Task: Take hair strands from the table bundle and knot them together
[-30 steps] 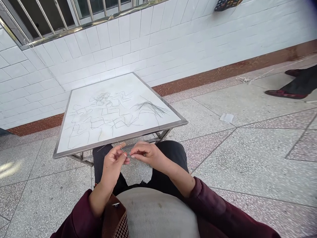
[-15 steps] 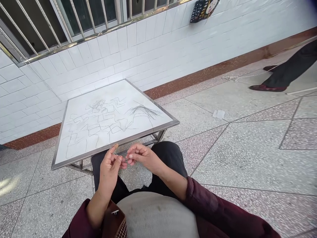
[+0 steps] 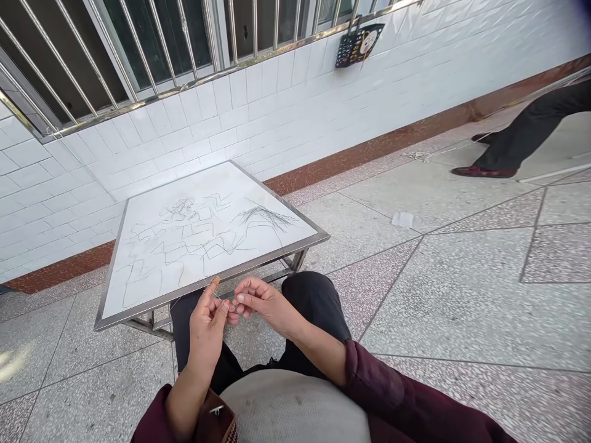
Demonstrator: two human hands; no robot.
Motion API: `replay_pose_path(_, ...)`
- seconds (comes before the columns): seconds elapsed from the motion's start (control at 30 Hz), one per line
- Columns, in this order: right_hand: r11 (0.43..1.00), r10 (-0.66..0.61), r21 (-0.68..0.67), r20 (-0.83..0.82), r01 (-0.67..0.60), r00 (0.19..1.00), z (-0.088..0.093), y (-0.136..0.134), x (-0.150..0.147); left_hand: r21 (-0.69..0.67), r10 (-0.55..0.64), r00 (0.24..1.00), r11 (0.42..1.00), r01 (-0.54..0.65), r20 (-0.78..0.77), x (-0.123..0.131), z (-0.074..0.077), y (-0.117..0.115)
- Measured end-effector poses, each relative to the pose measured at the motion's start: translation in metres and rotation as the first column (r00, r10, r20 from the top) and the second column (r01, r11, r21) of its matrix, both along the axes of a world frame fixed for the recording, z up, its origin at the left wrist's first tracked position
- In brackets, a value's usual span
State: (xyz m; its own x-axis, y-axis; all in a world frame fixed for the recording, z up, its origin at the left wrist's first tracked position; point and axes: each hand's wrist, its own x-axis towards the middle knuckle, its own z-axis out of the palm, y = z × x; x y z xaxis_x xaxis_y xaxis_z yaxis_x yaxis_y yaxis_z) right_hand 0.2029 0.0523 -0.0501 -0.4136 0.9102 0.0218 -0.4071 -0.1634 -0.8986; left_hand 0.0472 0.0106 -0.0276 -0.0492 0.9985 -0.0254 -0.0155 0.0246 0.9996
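Note:
Over my lap, just off the near edge of the table, my two hands meet. My left hand pinches a thin strand between thumb and fingers, its index finger raised with a tan covering on the tip. Close beside it, my right hand has its thumb and fingertips closed on the same fine work; whether it is wire or thread I cannot tell. On the white tabletop lie several dark, zigzag-bent strands. A bundle of straighter dark strands rests toward the right side.
The metal-framed table stands against a white tiled wall below barred windows. A patterned bag hangs from the bars. Another person's leg shows at the right, with cord and white paper on the floor.
The view has tilted up a little, so the scene sits slightly lower. My hands stay together at the strand with barely altered fingers. The other person's leg has shifted slightly.

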Motion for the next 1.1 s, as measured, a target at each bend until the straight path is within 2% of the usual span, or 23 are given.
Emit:
replay_pose_path(0.2, 0.997, -0.028, 0.067, 0.026, 0.027, 0.999, -0.001, -0.003, -0.004, 0.004, -0.001, 1.0, 1.0, 0.001, 0.02, 0.002, 0.001, 0.0)
replay_pose_path(0.5, 0.998, -0.031, 0.051, 0.016, 0.03, 0.999, -0.003, -0.005, -0.007, 0.021, -0.034, 0.999, 0.999, 0.034, 0.006, 0.0, -0.002, 0.0)
replay_pose_path(0.67, 0.997, 0.062, 0.041, -0.04, -0.061, 0.997, -0.005, -0.007, -0.009, 0.018, -0.013, 1.0, 1.0, 0.013, 0.014, 0.003, 0.001, 0.003)
replay_pose_path(0.87, 0.999, 0.011, 0.03, -0.029, -0.01, 1.0, 0.002, -0.008, -0.007, -0.01, -0.062, 0.995, 0.998, 0.063, 0.078, 0.003, 0.005, 0.009)
replay_pose_path(1.0, 0.997, -0.018, 0.076, 0.004, 0.018, 1.0, 0.003, -0.009, -0.008, 0.031, -0.058, 0.998, 0.998, 0.059, -0.035, 0.002, 0.007, 0.014)
replay_pose_path(1.1, 0.986, -0.075, 0.153, 0.092, 0.06, 0.993, 0.002, -0.01, -0.007, 0.076, -0.015, 0.991, 0.997, 0.025, -0.136, 0.001, 0.007, 0.018)
